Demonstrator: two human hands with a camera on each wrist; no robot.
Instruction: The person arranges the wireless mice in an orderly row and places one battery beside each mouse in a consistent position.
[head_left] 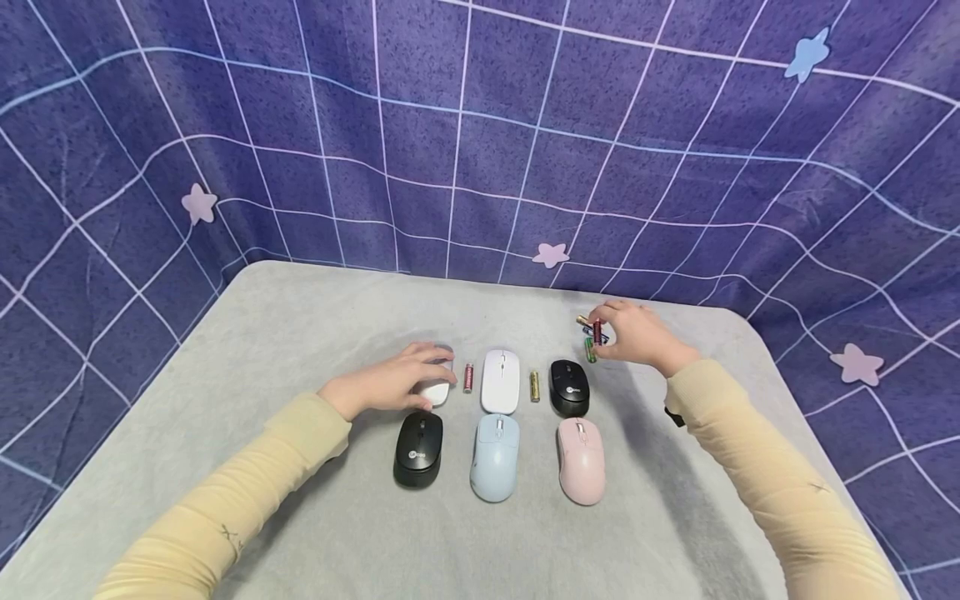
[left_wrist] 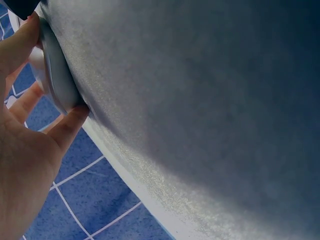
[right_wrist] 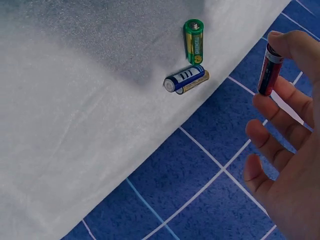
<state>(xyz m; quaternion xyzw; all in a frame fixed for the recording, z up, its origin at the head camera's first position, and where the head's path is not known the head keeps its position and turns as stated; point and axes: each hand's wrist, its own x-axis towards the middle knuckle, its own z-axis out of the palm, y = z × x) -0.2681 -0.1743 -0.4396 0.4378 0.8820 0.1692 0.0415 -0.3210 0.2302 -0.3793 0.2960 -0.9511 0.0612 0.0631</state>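
My left hand grips a white computer mouse on the table, partly covered by the fingers. In the left wrist view, the thumb and fingers hold this mouse at its edges. At the back right, my right hand pinches a dark red battery between thumb and fingertip, raised off the table. Close to that hand lie a green battery, a blue-and-white battery and a gold battery. A red battery lies just right of the left hand.
A second white mouse sits mid-table, with a gold battery and a black mouse to its right. In front are another black mouse, a light blue mouse and a pink mouse. A purple gridded curtain hangs behind.
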